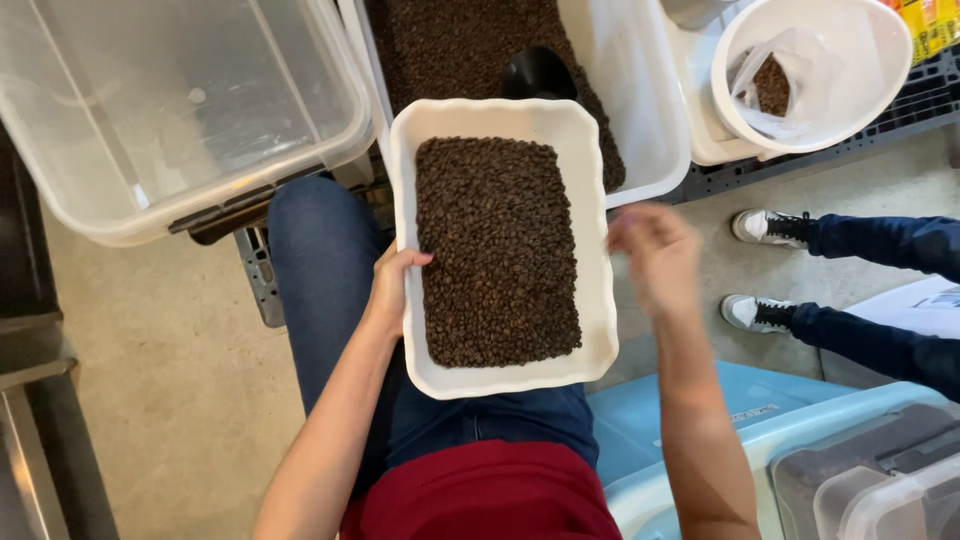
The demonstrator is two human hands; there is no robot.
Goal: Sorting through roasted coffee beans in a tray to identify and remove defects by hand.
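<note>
Beans (498,252) fill the middle of a white rectangular tray (600,300) that I see resting on the lap, over blue denim; they are dark brown, small and matte, spread in an even, pebbly layer with bare smooth rim left all around. My left hand (392,288) has its grip clamped on the tray's left edge, thumb hooked over the rim and touching the beans' border. My right hand (655,255) hovers just off the tray's right rim, blurred, fingers loosely bunched; I cannot tell whether that grip pinches anything. Beyond the tray's far end sits a larger white bin (640,110) heaped with the same beans, a black rounded scoop (537,74) sunk in them. To the left lies a clear plastic tub (170,110), glossy with rounded corners. At top right a round white bucket (870,70) holds a crumpled clear bag (790,75) with a few beans inside. Another person's legs in dark trousers and white sneakers (765,270) stand on the grey concrete floor (160,380) at right, near a pale blue lidded crate (700,420).
</note>
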